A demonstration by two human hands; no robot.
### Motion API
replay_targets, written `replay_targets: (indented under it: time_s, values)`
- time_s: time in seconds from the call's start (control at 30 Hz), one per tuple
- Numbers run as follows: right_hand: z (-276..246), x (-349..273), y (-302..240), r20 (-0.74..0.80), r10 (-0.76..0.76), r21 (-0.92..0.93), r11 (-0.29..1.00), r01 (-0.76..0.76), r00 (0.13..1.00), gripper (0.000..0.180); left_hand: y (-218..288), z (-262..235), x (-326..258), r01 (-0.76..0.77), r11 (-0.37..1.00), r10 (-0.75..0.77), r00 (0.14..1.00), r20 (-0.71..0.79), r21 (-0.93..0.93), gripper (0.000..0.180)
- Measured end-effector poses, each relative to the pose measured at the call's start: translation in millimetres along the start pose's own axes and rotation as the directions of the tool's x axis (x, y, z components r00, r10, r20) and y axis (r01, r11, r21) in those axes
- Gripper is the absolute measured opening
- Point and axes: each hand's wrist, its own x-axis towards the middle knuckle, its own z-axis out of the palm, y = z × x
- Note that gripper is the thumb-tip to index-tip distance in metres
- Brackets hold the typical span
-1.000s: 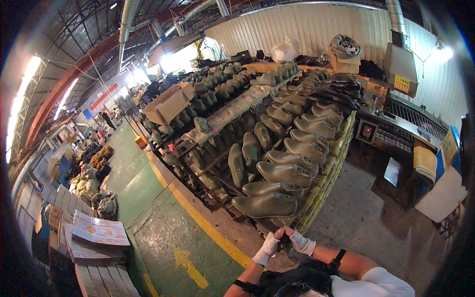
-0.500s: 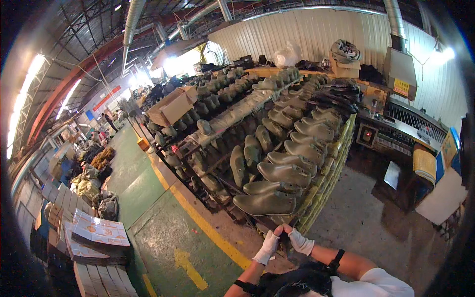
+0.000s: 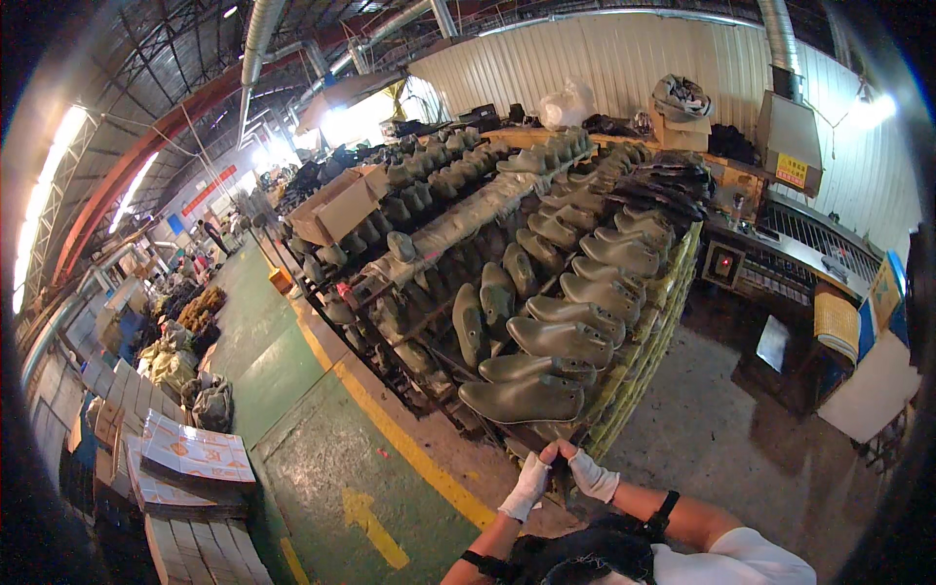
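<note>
My left hand (image 3: pixel 527 485), in a white glove with bare fingertips, is raised at the near corner of a rack (image 3: pixel 548 431). Beside it is my right hand (image 3: pixel 592 477), gloved the same way. Their fingertips meet, and the fingers of both look closed; whatever they may hold is hidden. Just beyond lies the nearest shoe last (image 3: pixel 525 400), dark olive and glossy, on its side at the rack's end. Behind it, more lasts (image 3: pixel 561 340) lie in rows along the top. Neither hand visibly touches a last.
An open cardboard box (image 3: pixel 339 207) sits on the rack's left part. Stacked flat cartons (image 3: pixel 198 451) stand at lower left, beside a green walkway (image 3: pixel 322 453) with a yellow line. On the right are a metal workbench (image 3: pixel 795 255) and leaning boards (image 3: pixel 871 390).
</note>
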Motion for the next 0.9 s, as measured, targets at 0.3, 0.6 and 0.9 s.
replay_targets:
  time_s: [0.3,0.6,0.9]
  values:
    - [-17,-5,39,0.087,0.021,-0.260,0.966,0.002,0.996,0.045,19,19,-5,0.001,1.000,-0.002,1.000,-0.022,-0.025,0.069]
    - [-10,-5,41,-0.001,-0.076,-0.028,0.997,0.076,0.997,0.036,26,18,-5,0.014,1.000,-0.013,0.997,0.076,-0.010,0.052]
    - [-12,-4,37,0.032,-0.030,0.049,0.998,0.028,0.999,0.042,13,5,2,0.032,0.997,-0.020,0.983,0.184,-0.065,0.041]
